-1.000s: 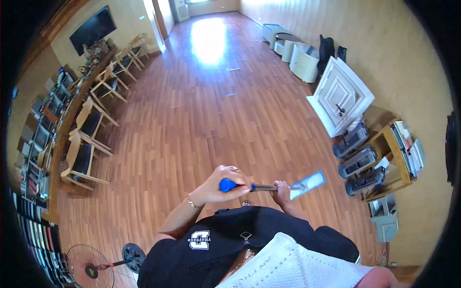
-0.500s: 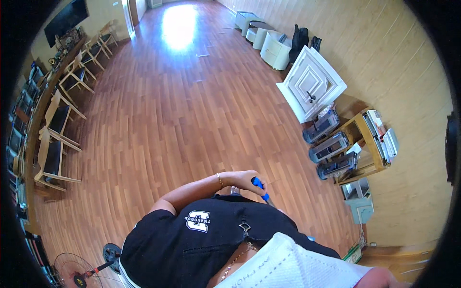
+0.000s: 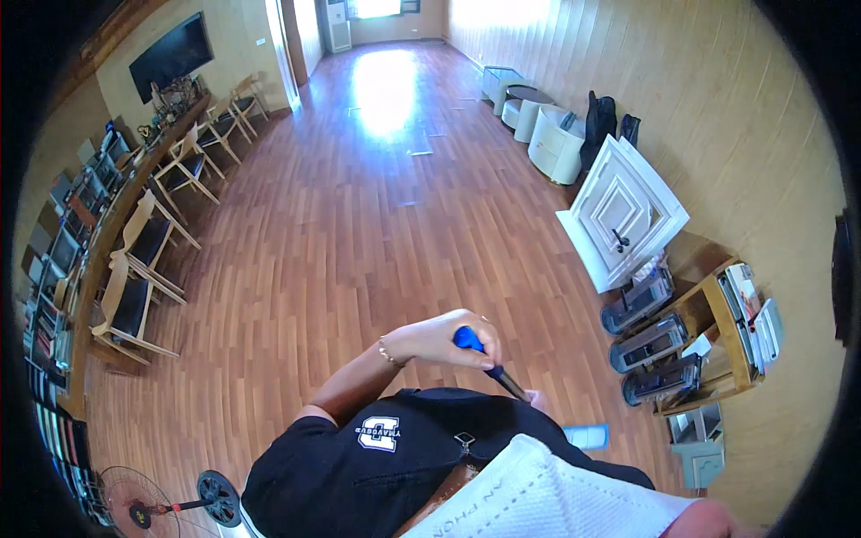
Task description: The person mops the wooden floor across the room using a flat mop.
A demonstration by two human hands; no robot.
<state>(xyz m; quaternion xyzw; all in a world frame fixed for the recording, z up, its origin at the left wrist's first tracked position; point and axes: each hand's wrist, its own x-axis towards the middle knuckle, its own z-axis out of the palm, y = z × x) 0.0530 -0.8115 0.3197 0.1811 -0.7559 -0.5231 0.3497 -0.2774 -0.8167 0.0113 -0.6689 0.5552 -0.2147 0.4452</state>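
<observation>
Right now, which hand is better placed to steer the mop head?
Probably the right: the right hand, partly hidden, is farther down the pole, nearer the mop head. The left hand grips the blue handle.

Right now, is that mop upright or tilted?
Tilted: the mop's pole slants from the blue grip in the left hand toward the person's right, where the flat pale-blue head shows.

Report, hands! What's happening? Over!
Left hand gripping blue handle. Right hand at shaft, mostly hidden. Flat pale-blue head partly behind black shirt.
</observation>
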